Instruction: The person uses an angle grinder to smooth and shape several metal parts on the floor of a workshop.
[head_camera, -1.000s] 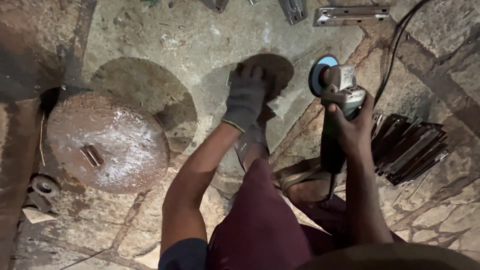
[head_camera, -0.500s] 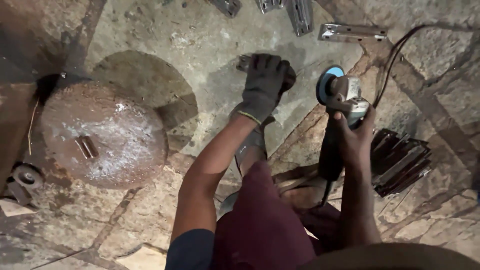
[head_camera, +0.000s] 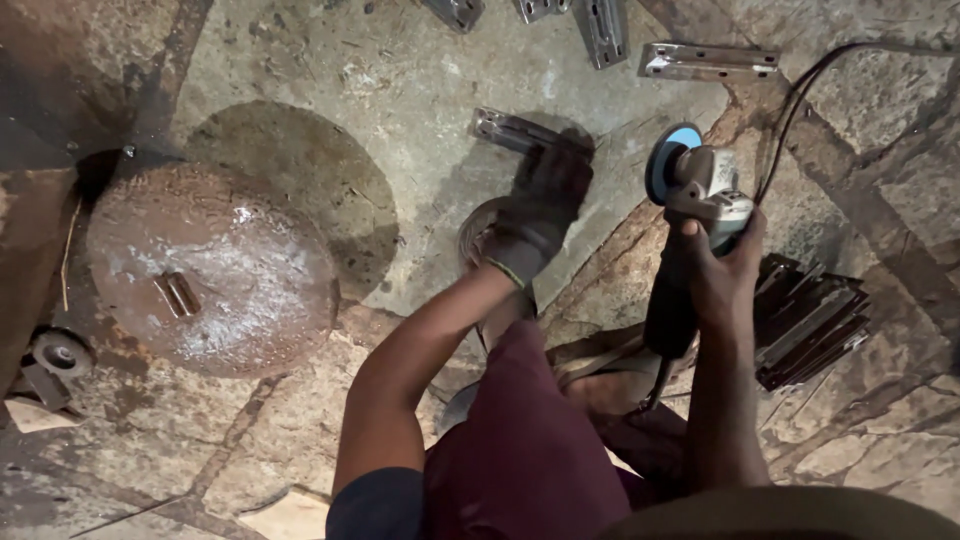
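Note:
My left hand, in a dark glove, reaches forward over the stone floor, its fingers curled over the right end of a flat metal bracket. Bare, my right hand grips the body of an angle grinder. The grinder is held upright just right of the gloved hand, and its blue-backed disc faces left, off the bracket. A black cable runs from the grinder toward the upper right. My knees, in dark red cloth, fill the lower middle.
A large rusty round metal plate with a small handle lies at the left. More metal brackets lie along the top edge. A stack of dark metal pieces sits at the right. A small wheel part rests at the far left.
My gloved left hand has left the spot near my foot and gone forward onto the bracket. The view has shifted, with the grinder still held in my right hand.

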